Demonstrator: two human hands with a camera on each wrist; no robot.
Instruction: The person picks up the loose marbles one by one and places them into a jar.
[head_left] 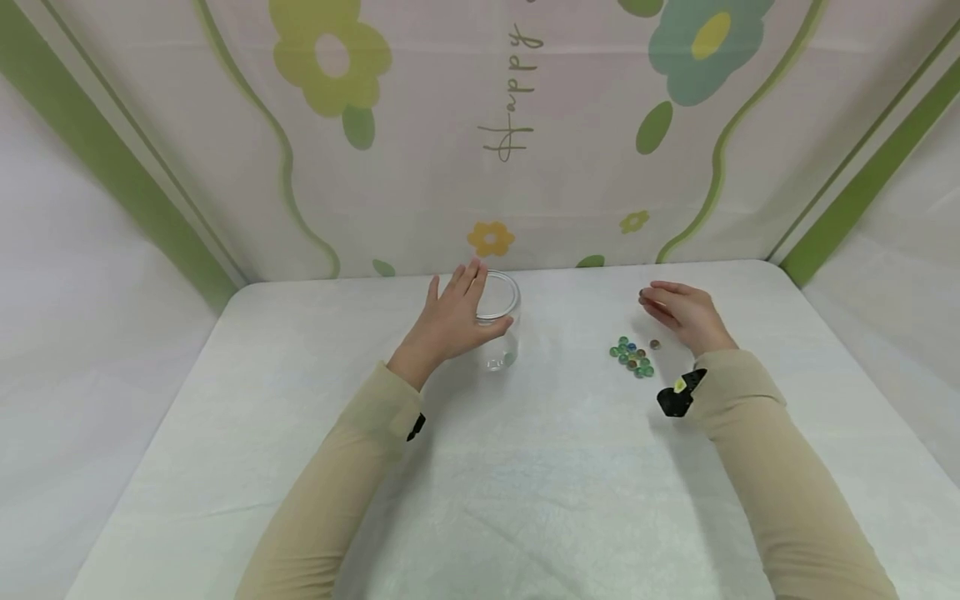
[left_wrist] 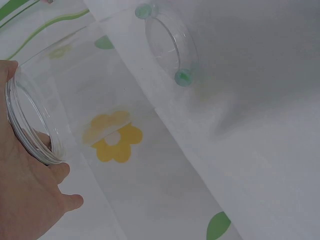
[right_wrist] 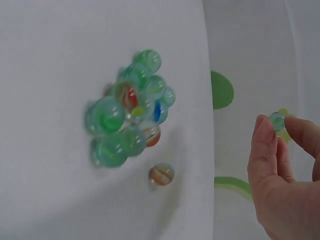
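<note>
A clear glass jar (head_left: 512, 335) stands upright near the back edge of the table. My left hand (head_left: 452, 318) holds it at the top, fingers along the far side of the rim and thumb on the near side. Inside, at the jar's bottom, two green marbles show in the left wrist view, one (left_wrist: 183, 77) at each end of the base ring. To the right, my right hand (head_left: 686, 317) is raised, pinching a clear green marble (right_wrist: 276, 121) between thumb and fingertips. Nearer the front than this hand lies a cluster of glass marbles (head_left: 623, 351), mostly green.
One brown-streaked marble (right_wrist: 161, 174) lies apart from the cluster. A white cloth covers the table (head_left: 525, 483). Right behind it hangs a flower-printed backdrop (head_left: 420, 192), with white side walls left and right.
</note>
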